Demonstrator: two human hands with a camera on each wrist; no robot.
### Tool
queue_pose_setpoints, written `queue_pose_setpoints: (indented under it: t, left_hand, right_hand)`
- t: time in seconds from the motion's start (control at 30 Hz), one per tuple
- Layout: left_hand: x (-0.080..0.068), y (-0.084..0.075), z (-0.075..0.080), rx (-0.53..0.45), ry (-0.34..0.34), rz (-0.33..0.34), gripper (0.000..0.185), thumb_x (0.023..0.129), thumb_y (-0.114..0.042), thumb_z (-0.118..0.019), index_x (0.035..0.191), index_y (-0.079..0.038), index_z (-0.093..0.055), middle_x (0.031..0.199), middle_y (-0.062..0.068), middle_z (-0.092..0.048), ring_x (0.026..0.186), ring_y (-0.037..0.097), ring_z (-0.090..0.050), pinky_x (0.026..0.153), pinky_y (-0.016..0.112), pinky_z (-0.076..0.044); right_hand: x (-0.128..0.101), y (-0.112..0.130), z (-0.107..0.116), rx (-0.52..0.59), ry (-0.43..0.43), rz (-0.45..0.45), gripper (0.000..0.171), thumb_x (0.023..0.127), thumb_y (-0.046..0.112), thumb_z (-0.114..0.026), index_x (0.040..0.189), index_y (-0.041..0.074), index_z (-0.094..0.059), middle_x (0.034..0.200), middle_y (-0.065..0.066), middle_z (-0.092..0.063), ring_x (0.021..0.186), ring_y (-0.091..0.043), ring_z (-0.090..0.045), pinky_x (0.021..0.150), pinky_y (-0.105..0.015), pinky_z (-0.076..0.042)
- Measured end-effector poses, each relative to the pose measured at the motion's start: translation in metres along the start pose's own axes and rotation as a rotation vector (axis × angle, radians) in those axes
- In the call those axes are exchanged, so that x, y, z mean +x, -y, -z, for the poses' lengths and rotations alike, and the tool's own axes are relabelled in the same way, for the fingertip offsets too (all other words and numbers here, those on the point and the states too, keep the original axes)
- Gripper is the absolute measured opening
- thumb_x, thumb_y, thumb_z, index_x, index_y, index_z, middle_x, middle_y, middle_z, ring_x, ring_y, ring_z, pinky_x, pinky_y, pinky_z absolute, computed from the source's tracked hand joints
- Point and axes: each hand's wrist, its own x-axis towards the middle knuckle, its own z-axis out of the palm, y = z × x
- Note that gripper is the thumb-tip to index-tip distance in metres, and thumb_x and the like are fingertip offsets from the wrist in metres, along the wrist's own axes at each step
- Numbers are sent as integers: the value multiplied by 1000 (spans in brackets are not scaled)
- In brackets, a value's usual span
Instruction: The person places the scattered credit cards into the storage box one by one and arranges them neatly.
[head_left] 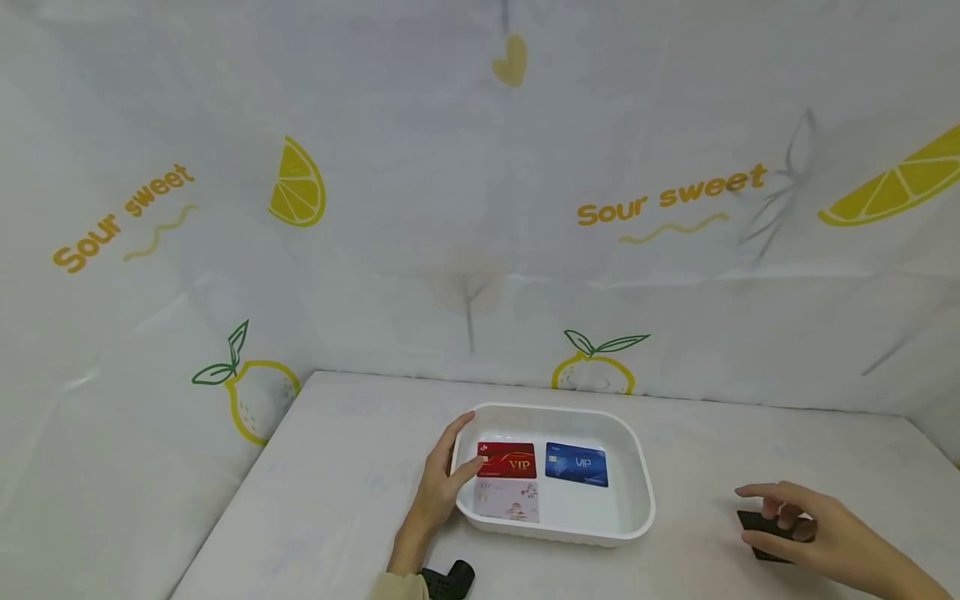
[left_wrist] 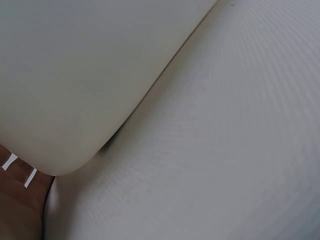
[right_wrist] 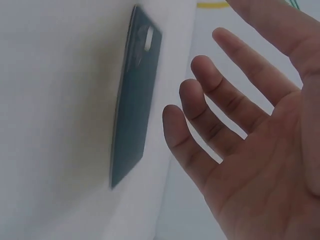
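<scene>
Three cards are seen lying flat in the white tray [head_left: 637, 467], which is set near the middle of the desk [head_left: 345, 467], closer to its front edge: a red VIP card [head_left: 508, 459] toward the tray's left wall, a blue VIP card [head_left: 577, 464] beside it to the right, and a pale pink card [head_left: 507, 500] just in front of the red one. The tray's left rim is touched by the left hand [head_left: 441, 483], whose fingers are laid nearly straight against the wall, the thumb reaching over the rim toward the red card; nothing is gripped by it. In the left wrist view only the tray's smooth outer wall [left_wrist: 75, 75] and the desk surface are shown.

A dark card [head_left: 763, 531] is seen lying flat on the desk near the front right corner, well apart from the tray. It is hovered over by the right hand [head_left: 813, 529], whose fingers [right_wrist: 210, 120] are spread and loosely bent just beside the dark card [right_wrist: 135, 100]; the card is not held. A small black object [head_left: 448, 579] is seen at the front edge, by the left wrist.
</scene>
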Motion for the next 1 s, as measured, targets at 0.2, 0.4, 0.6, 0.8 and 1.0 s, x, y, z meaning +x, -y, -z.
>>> queue_pose_setpoints:
  t: [0.2,0.4,0.6,0.8,1.0]
  left_hand:
    - [0,-1,0,5,-2,0,63,94,-19,-58,155,-12,-42,161,15,-43,146,38,-44,121,48,-38]
    - [0,-2,0,1,-2,2,63,94,-19,-57,155,-12,-42,161,15,-44,145,38,-45,120,46,-38]
    - [0,-1,0,4,-1,-1,63,94,-19,-58,155,-12,-42,161,15,-43,146,38,-45,120,44,-38]
    - [1,-2,0,10,-4,2,63,94,-20,-58,155,-13,-42,161,14,-44,146,37,-45,121,46,-38]
    - [1,-2,0,11,1,4,64,94,-20,-57,155,-12,-42,161,14,-43,146,38,-45,120,50,-38]
  right_hand:
    - [-18,-20,13,-50,27,-131,39,84,5,-80,121,15,-69,87,18,-49,72,2,-45,55,-20,-44]
    - [-26,-29,16,-244,78,-391,53,83,27,-84,124,-1,-66,95,3,-57,70,5,-40,58,-19,-41]
    - [-28,-37,24,-276,210,-521,67,84,36,-82,131,-7,-61,105,-9,-63,76,-1,-43,64,-26,-52]
    - [-28,-42,27,-242,237,-514,67,85,31,-82,132,-10,-59,105,-11,-59,79,-6,-44,67,-30,-54]
    - [-25,-41,29,-253,283,-504,68,85,30,-81,132,-12,-55,101,-11,-54,82,-12,-47,63,-22,-45]
